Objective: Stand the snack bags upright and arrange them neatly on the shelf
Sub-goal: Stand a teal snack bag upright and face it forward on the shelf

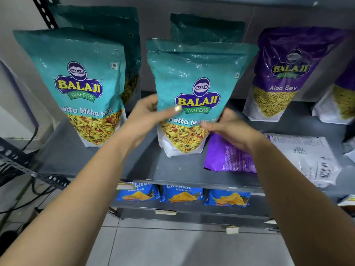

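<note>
A teal Khatta Mitha Mix bag (194, 73) stands upright in the middle of the grey shelf (107, 160). My left hand (148, 116) grips its left edge, thumb across the front. My right hand (230, 129) holds its lower right side. Another teal bag (80, 81) stands upright to the left, with more teal bags behind both. A purple Aloo Sev bag (284, 73) stands at the right. A purple bag (226, 158) lies flat, back side up, under my right wrist, beside a flat white bag back (311, 156).
Another purple bag (343, 98) stands at the far right edge. Blue chip bags (182, 194) line the lower shelf. A perforated metal upright (44, 12) and cables (23, 189) are at the left. Grey floor tiles lie below.
</note>
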### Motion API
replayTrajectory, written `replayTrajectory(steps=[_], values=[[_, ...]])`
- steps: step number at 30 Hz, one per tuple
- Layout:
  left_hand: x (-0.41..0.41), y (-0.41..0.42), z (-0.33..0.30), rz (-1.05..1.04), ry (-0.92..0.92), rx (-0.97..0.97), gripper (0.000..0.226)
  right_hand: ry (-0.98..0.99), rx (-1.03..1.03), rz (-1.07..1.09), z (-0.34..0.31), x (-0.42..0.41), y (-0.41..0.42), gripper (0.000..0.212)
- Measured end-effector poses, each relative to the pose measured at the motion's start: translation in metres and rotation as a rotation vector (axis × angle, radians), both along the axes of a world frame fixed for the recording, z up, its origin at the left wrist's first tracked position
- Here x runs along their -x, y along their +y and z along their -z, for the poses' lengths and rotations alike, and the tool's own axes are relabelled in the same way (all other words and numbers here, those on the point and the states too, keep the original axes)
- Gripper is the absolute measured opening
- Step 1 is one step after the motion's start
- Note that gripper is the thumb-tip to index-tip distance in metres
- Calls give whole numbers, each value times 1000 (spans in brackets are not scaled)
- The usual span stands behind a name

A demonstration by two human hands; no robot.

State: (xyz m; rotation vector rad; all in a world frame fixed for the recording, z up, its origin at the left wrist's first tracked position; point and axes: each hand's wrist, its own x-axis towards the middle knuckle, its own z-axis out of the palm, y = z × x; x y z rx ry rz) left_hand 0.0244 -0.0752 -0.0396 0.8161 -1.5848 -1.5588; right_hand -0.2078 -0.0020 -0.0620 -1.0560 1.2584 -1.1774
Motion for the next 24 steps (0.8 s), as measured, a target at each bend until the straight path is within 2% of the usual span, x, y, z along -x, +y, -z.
replayTrajectory(steps=[2,5,7,9,12,14,16,18,20,22,24], values=[[8,1,-21,-115,104,27,27,-57,60,35,-21,-3,-4,51],[15,2,-42,-193,242,62,17,-179,193,185,-54,-4,-11,21],[20,5,-49,-272,329,106,18,-304,295,253,-72,-1,-14,16],[25,15,-48,-410,349,200,29,-363,350,286,-83,2,-12,16],[32,44,-20,-730,163,398,41,-202,296,354,-77,25,2,13],[36,68,10,-834,0,459,34,114,211,439,-64,57,19,6],[48,92,35,-759,-9,302,34,445,118,389,-51,98,40,5],[66,111,53,-612,-72,100,42,647,-14,277,-45,136,58,24],[89,129,62,-348,-254,-154,46,786,-152,167,-48,169,73,36],[115,146,61,-20,-392,-540,44,898,-328,50,-50,195,85,39],[139,160,59,186,-366,-823,54,895,-509,-76,-45,210,90,53]])
